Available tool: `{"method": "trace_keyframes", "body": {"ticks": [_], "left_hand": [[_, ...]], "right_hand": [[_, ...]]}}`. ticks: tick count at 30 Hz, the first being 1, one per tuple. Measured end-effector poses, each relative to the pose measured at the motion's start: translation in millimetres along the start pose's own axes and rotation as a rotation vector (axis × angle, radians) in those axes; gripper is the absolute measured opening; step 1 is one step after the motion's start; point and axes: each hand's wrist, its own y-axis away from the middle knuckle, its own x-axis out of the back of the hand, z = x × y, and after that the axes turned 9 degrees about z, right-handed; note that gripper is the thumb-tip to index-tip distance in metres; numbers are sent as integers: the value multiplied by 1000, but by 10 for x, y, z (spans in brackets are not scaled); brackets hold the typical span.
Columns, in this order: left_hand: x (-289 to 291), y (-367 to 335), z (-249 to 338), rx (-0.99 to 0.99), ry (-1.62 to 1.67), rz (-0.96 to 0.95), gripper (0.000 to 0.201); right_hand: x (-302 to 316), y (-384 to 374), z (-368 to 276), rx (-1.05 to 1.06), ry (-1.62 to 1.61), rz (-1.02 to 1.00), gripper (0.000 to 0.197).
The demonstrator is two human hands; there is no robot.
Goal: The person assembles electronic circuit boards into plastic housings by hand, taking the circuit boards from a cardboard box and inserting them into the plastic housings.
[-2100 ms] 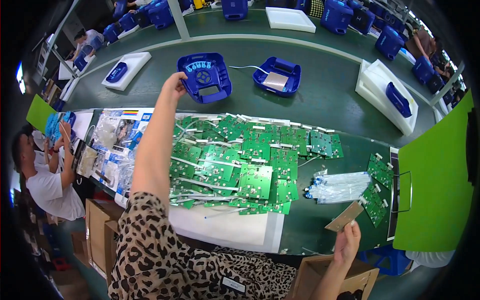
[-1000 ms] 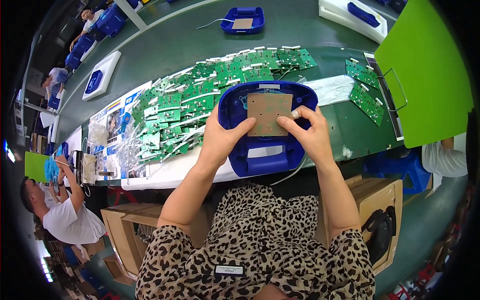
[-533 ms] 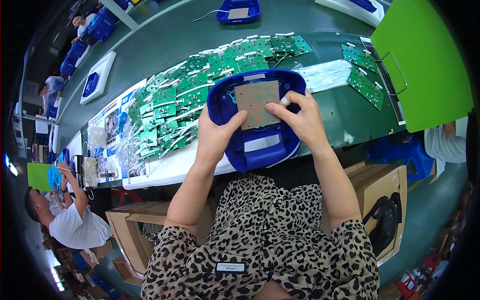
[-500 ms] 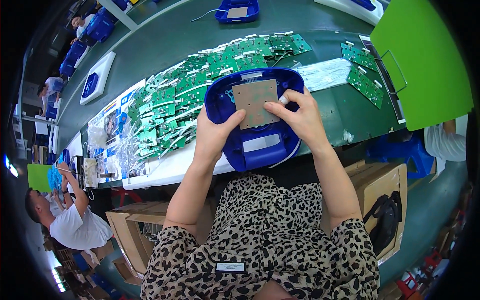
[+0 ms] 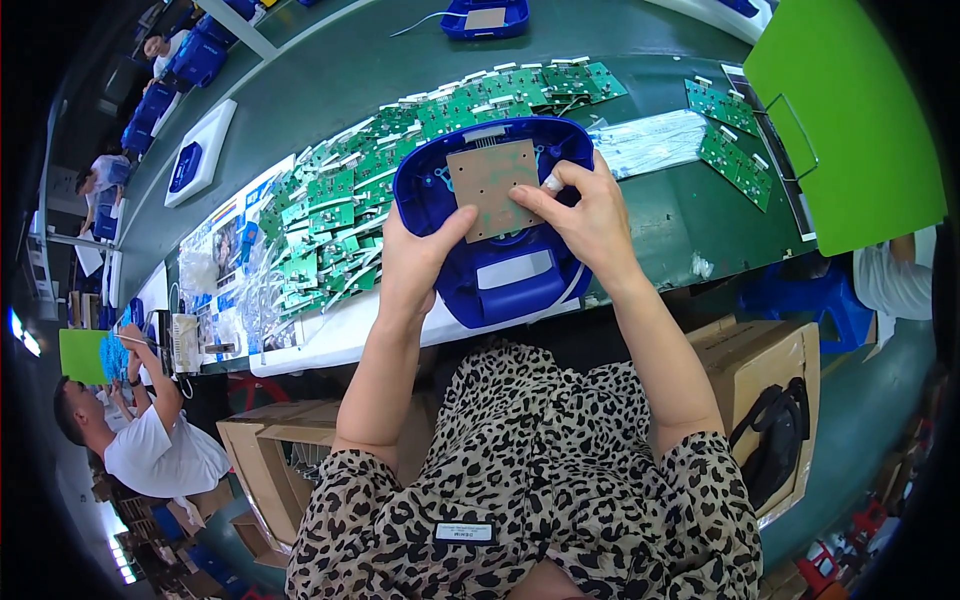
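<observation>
A blue plastic housing (image 5: 515, 302), its hollow side up, is held over the near edge of the bench. Inside it lies a square brown circuit board (image 5: 495, 185) with small holes, slightly tilted against the housing's sides. My left hand (image 5: 415, 255) is closed round the housing's left rim, its thumb on the board's lower left corner. At the right rim my right hand (image 5: 588, 215) grips the housing, with its thumb pressed on the board's right part and its index finger bent. Something white shows at that fingertip. The fingers beneath the housing are hidden.
Rows of overlapping green circuit boards (image 5: 335, 195) with white cables cover the bench behind and left. More green boards (image 5: 735, 170) lie beside a bright green panel (image 5: 850, 120). Another blue housing (image 5: 485, 18) sits at the far side. Cardboard boxes (image 5: 760, 400) stand below the bench; co-workers are at left.
Both hands and the housing have shifted slightly left and away from me. The thumbs stay on the brown board, and the grip looks the same.
</observation>
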Motion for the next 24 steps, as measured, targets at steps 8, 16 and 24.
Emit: {"method": "trace_keyframes", "body": {"ticks": [8,16,24], "left_hand": [[51,-123,-163,24,-47,-34,50],[76,-133,9,262,115,-154,41],[86,-102,135,348,210,-40,33]], "right_hand": [[26,-29,2,-37,50,-33,39],[235,27,-393,697,415,168,31],[235,168,-350,887,430,-254,40]]}}
